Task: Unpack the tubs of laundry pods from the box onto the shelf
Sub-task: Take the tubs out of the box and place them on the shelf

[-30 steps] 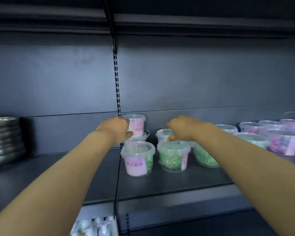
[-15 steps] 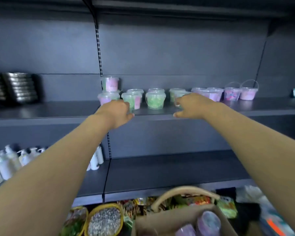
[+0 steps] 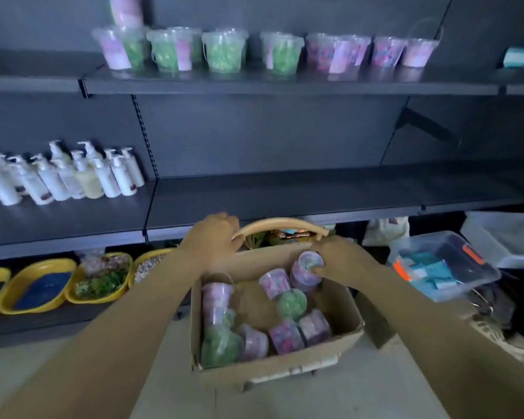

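An open cardboard box stands on the floor below me, holding several tubs of pink and green laundry pods. My right hand is closed around a purple tub at the box's far right corner, thumb on its lid. Over the box's far edge, my left hand hangs with curled fingers and holds nothing that I can see. On the upper shelf a row of several tubs stands, with one stacked at the left end.
White pump bottles fill the left of the middle shelf. Yellow trays line the bottom shelf at left. A wicker basket handle arches just behind the box. A clear plastic bin sits to the right.
Both hands dropped from the tubs on the upper shelf down to the box. My view tilted downward with them. The right hand has closed on a purple tub.
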`<action>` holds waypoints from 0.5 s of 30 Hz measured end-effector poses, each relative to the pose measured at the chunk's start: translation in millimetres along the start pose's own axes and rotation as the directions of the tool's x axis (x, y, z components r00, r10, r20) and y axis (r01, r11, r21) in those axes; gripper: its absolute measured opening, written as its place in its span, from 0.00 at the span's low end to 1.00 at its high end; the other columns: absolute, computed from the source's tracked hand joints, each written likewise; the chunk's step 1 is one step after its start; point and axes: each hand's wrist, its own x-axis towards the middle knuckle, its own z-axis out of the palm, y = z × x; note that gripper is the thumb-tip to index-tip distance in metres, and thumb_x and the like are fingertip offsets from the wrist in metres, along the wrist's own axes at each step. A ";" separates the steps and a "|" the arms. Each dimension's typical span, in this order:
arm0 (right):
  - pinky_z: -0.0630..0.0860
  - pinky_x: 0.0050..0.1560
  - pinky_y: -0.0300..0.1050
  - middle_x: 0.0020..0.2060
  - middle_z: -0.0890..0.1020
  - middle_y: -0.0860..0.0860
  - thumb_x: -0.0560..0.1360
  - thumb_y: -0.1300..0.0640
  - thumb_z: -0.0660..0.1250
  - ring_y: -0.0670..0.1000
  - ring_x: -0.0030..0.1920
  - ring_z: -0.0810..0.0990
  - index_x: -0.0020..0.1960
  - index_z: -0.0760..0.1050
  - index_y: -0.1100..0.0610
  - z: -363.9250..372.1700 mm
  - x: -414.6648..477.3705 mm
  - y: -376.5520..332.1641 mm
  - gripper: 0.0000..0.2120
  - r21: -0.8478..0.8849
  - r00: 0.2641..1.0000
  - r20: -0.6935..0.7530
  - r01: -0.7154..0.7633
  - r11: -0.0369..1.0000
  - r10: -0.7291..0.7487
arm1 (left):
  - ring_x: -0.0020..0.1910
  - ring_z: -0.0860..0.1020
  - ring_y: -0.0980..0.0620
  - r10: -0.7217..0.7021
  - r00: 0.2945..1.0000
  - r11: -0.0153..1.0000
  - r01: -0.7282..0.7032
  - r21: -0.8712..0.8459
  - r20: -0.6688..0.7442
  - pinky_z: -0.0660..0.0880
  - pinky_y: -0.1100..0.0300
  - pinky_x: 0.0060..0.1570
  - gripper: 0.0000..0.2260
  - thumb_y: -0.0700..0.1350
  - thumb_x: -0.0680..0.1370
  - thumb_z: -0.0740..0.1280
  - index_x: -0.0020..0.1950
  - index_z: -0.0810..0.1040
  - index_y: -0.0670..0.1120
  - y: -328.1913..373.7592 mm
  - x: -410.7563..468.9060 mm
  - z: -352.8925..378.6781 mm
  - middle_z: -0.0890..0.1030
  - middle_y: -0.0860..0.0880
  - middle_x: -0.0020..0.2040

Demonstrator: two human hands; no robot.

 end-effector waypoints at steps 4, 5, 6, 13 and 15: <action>0.72 0.54 0.44 0.57 0.77 0.53 0.75 0.47 0.64 0.55 0.61 0.74 0.59 0.73 0.55 66.5 7.1 26.2 0.17 0.044 0.993 0.114 0.013 0.999 -0.018 | 0.57 0.75 0.43 -0.020 0.991 0.999 0.024 -0.036 0.131 0.73 0.51 0.55 0.13 0.51 0.77 0.59 0.50 0.75 0.42 -5.2 3.3 82.6 0.77 0.43 0.53; 0.71 0.56 0.44 0.58 0.77 0.52 0.75 0.47 0.64 0.53 0.62 0.73 0.60 0.73 0.55 80.3 11.6 33.2 0.17 0.053 0.991 0.135 0.015 0.998 -0.022 | 0.57 0.75 0.44 -0.033 0.988 0.998 0.041 -0.052 0.149 0.72 0.52 0.56 0.14 0.53 0.77 0.58 0.49 0.75 0.44 -7.4 6.0 102.2 0.78 0.44 0.53; 0.71 0.57 0.44 0.57 0.77 0.51 0.75 0.47 0.64 0.52 0.61 0.74 0.60 0.74 0.54 93.0 17.8 40.7 0.17 0.059 0.987 0.157 0.019 0.998 -0.028 | 0.58 0.75 0.46 -0.052 0.987 0.997 0.061 -0.053 0.155 0.70 0.53 0.58 0.14 0.53 0.78 0.57 0.51 0.75 0.45 -8.3 10.6 119.6 0.78 0.46 0.54; 0.73 0.53 0.41 0.54 0.81 0.50 0.75 0.48 0.65 0.49 0.55 0.78 0.57 0.76 0.55 156.1 79.6 85.5 0.15 0.160 0.954 0.301 -0.052 0.986 0.001 | 0.53 0.78 0.44 -0.205 0.935 0.916 0.287 -0.280 0.288 0.72 0.55 0.52 0.18 0.50 0.74 0.55 0.50 0.78 0.39 -3.0 42.8 215.1 0.81 0.41 0.50; 0.74 0.54 0.42 0.53 0.82 0.50 0.75 0.48 0.65 0.50 0.55 0.79 0.58 0.76 0.55 174.3 94.8 94.6 0.15 0.179 0.945 0.328 -0.079 0.981 0.016 | 0.52 0.78 0.43 -0.238 0.902 0.890 0.351 -0.291 0.360 0.73 0.53 0.53 0.15 0.48 0.77 0.58 0.51 0.78 0.39 -2.2 50.8 242.1 0.81 0.41 0.50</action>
